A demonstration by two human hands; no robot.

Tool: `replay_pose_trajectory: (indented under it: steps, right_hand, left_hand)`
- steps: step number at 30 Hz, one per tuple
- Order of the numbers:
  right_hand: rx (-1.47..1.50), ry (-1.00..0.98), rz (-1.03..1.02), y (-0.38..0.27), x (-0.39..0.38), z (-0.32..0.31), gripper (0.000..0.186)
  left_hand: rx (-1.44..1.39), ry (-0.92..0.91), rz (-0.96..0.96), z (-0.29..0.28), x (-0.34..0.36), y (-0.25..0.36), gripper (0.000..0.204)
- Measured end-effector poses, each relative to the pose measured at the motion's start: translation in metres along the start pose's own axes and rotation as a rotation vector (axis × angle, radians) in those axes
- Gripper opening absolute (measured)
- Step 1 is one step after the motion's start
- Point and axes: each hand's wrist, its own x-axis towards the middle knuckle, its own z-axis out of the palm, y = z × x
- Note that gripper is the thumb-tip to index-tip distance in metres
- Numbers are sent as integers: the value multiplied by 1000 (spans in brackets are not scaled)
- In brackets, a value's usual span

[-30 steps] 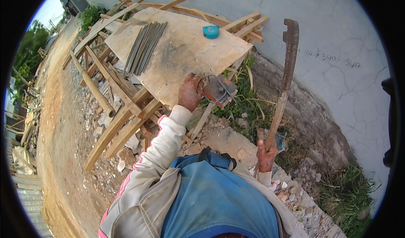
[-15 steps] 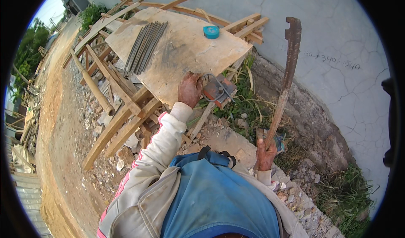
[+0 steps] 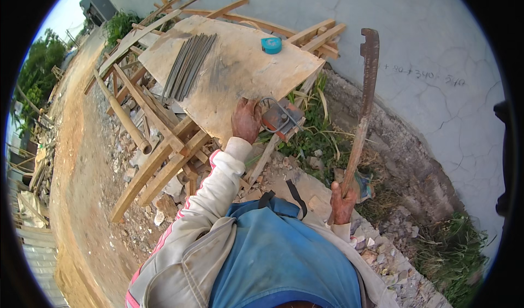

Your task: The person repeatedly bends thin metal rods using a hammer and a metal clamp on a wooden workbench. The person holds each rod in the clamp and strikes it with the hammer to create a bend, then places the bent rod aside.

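Note:
My left hand (image 3: pixel 246 121) is closed at the near corner of a plywood board (image 3: pixel 240 62), gripping a thin metal rod bent into a loop (image 3: pixel 267 104). Where exactly the rod passes through the fingers is hidden. The loop lies over a small orange-and-grey metal block (image 3: pixel 285 117) beside that hand. To the right, my right hand (image 3: pixel 344 203) is wrapped round the lower end of a long rusty bar (image 3: pixel 367 98). The bar stands nearly upright, its notched head at the top. On the board lie a bundle of thin metal rods (image 3: pixel 190 65) and a teal tape measure (image 3: pixel 271 45).
Timber beams (image 3: pixel 158 174) stick out under and beside the board, with a bamboo pole (image 3: pixel 124 114) to their left. A cracked grey wall (image 3: pixel 426 40) runs along the right. Grass (image 3: pixel 447 248) and rubble (image 3: pixel 390 261) border its base. A dirt road (image 3: pixel 73 160) passes at left.
The rusty bar has tilted slightly left at its top, still in my right hand. My left hand stays at the loop and block. The whole view has shifted a little.

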Motion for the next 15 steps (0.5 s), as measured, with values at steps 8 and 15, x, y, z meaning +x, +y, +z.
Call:
replay_pose_trajectory:
  steps: [8,15]
  right_hand:
    - [37,2,98,3,-2,-2,41]
    - [32,-1,61,4,-3,-4,39]
  left_hand:
    - [54,-88,-16,7,0,-10,21]
    - [135,-91,51,11,2,-11,22]
